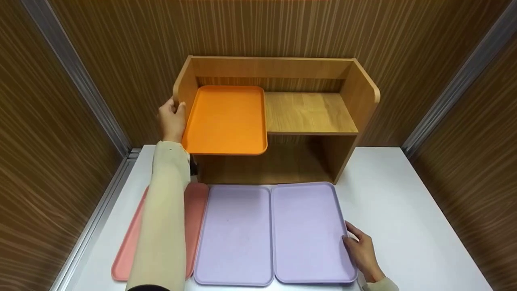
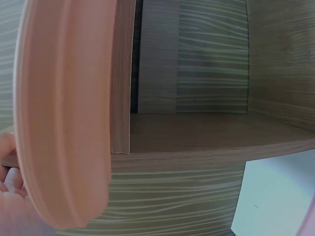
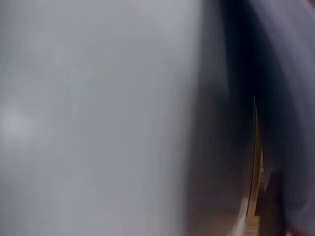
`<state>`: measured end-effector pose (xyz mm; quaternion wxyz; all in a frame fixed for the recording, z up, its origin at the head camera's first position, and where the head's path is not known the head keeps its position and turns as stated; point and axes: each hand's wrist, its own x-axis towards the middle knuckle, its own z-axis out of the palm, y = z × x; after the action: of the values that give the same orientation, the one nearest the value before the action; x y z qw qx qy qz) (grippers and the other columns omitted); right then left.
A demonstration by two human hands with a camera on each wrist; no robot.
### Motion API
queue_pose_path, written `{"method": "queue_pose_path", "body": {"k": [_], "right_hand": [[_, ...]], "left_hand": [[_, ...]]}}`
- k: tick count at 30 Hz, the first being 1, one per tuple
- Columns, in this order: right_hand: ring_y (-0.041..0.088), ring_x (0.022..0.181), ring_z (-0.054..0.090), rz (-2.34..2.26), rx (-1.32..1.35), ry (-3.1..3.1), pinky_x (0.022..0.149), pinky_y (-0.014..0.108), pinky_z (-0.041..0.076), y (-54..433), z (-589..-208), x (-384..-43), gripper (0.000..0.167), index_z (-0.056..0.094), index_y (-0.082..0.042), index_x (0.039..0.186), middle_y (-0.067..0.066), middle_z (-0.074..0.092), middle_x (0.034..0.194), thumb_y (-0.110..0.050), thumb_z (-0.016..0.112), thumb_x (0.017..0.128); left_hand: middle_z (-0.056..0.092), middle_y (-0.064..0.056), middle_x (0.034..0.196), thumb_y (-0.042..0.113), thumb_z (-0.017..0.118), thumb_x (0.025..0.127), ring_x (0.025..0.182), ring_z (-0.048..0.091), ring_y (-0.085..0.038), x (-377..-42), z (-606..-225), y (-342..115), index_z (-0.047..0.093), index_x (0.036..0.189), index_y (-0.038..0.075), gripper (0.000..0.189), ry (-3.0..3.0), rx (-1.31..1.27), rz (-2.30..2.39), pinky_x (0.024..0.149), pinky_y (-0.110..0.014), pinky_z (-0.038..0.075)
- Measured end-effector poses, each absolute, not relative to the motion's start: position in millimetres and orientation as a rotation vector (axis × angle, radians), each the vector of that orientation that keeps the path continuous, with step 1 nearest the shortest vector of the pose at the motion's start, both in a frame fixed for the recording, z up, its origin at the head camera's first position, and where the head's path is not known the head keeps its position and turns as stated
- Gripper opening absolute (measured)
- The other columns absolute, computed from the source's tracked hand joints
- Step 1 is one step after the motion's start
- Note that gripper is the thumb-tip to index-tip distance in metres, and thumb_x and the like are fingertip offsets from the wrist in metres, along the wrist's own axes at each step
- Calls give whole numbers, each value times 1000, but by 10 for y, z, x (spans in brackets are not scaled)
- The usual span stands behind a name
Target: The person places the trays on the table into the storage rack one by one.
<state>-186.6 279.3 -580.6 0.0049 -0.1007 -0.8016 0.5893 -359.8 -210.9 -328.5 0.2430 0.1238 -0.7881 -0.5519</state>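
From the head view, the left hand (image 1: 171,121) grips the left long edge of an orange tray (image 1: 225,120), thumb over the rim. The tray lies on the left half of the upper board of a wooden shelf (image 1: 311,113) that stands at the far edge of the white surface (image 1: 404,226), and its near end juts out past the board's front edge. The right hand (image 1: 361,252) rests at the right rim of the right lilac tray (image 1: 309,232), near the surface's front edge, with fingers lightly curled against the rim. A left lilac tray (image 1: 236,234) lies just beside it, the long sides touching. A pink tray (image 1: 198,210) lies toward the surface's left edge, partly hidden under the left sleeve.

The left wrist view shows the orange tray's rim (image 2: 64,113) close up and blurred, fingertips (image 2: 10,167) at its lower left, and the shelf's board (image 2: 221,137) behind.

The right wrist view is a grey blur; the right hand's grasp cannot be told there.
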Motion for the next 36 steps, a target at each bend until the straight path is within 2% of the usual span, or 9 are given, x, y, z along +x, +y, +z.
{"method": "queue_pose_path", "body": {"k": [3,6,14,29,33,36], "right_hand": [[11,88,64,1904,-327,-2430,70,22,51,2802,-5779,-1855,50,45,3,137,23,45,138,1,59,89],[7,81,66,1931,-344,-2372,67,23,52,2791,-5754,-1849,50,47,2,135,22,47,136,-2,63,88],[-2,82,64,1860,-411,-2361,70,18,51,2771,-5652,-1890,44,52,2,131,20,50,132,-4,63,88],[0,82,63,1815,-370,-2396,69,20,52,2787,-5285,-1994,41,56,1,128,19,55,127,-5,62,88],[4,83,65,1858,-391,-2397,69,23,53,2807,-5163,-2006,43,56,-1,129,9,60,122,-12,65,88],[3,83,64,1854,-375,-2403,69,23,52,2817,-5070,-2007,44,56,-1,129,-4,66,112,-14,66,88]], "left_hand": [[64,-10,119,22,52,97,99,57,-18,-3597,-3279,-2100,61,124,7,32,-2155,343,-1534,90,-30,44],[62,-9,122,22,52,97,103,57,-19,-3594,-3276,-2100,60,126,8,32,-2151,341,-1556,92,-31,44],[64,-9,119,20,53,97,99,56,-16,-3617,-3292,-2105,61,124,7,32,-2143,330,-1540,90,-28,43],[65,-13,115,17,54,96,95,56,-17,-3633,-3311,-2117,61,123,4,31,-2099,299,-1555,87,-27,45],[65,-12,115,17,53,97,93,55,-16,-3641,-3313,-2114,62,123,4,31,-2103,305,-1556,85,-26,44],[65,-12,114,17,53,97,92,54,-16,-3638,-3306,-2113,62,122,4,30,-2109,311,-1549,83,-26,43]]}}
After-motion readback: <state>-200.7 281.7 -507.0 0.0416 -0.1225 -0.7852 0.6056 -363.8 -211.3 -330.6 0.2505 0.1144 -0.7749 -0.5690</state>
